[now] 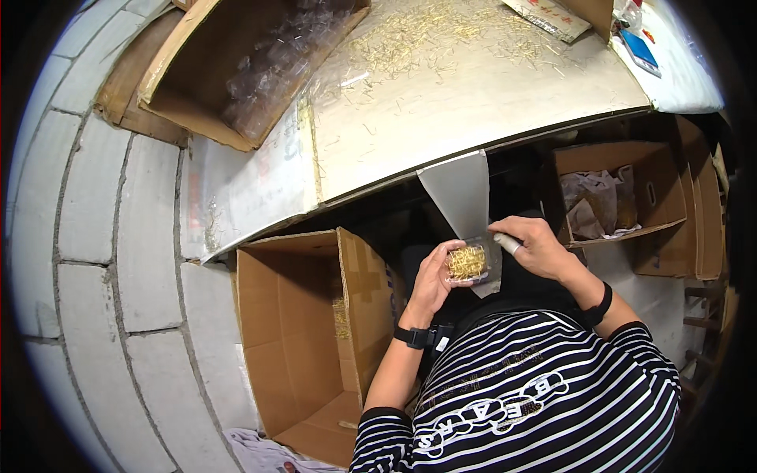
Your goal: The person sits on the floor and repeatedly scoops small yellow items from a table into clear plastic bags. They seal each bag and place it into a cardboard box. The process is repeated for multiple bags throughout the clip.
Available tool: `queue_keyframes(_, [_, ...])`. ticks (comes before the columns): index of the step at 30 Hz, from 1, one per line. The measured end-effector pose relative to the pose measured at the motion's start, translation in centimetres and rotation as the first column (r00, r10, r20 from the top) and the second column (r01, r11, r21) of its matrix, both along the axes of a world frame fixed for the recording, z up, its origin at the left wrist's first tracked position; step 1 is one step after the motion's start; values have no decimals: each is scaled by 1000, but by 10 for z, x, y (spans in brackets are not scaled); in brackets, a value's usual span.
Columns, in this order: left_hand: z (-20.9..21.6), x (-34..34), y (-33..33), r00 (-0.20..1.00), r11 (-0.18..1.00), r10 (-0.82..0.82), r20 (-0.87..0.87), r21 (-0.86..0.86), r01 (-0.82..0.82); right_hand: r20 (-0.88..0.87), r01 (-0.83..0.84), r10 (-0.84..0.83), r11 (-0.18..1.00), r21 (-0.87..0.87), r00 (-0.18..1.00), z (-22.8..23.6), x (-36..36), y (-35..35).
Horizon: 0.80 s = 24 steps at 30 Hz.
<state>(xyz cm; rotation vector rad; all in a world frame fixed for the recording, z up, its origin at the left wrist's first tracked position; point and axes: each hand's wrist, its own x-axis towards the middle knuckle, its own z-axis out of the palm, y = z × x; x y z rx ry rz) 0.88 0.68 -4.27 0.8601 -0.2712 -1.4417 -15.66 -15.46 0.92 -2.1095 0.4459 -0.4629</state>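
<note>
Clear box (466, 263) at bench's (481, 102) 6 o'clock, open face up, lid (493, 264) toward 3 o'clock; long axis unclear. Left hand (431, 277) grips it from 9 o'clock; right hand (530, 246), at 2 o'clock, curls at lid, grip indeterminable.

From where I stand, the left hand's (430, 277) lower fingers are hidden under the clear box (465, 281), the gold pieces (467, 262) in it are too small to tell singly, and the right hand's (535, 246) curled fingers hide whether they touch it. Bench (394, 150) cut off along its far edge; carton (201, 122) at its far left corner also cut off, clear containers (276, 83) inside blurring together. Below the near edge, mostly dark, bag contents in the right-hand carton (662, 185) unclear; pale cloth (264, 453) cut off at bottom.
</note>
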Motion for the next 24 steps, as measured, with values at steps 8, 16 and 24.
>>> queue_keyframes(8, [50,-7,6,994,963,103,-46,-246,-111,117,-117,140,976,-184,983,25,8,12])
queue_keyframes(16, [45,-11,8,977,982,171,125,-106,-159,123,-112,86,967,231,989,21,5,14])
queue_keyframes(24, [40,-16,8,973,987,161,165,-46,-155,40,-27,11,894,446,999,2,14,22])
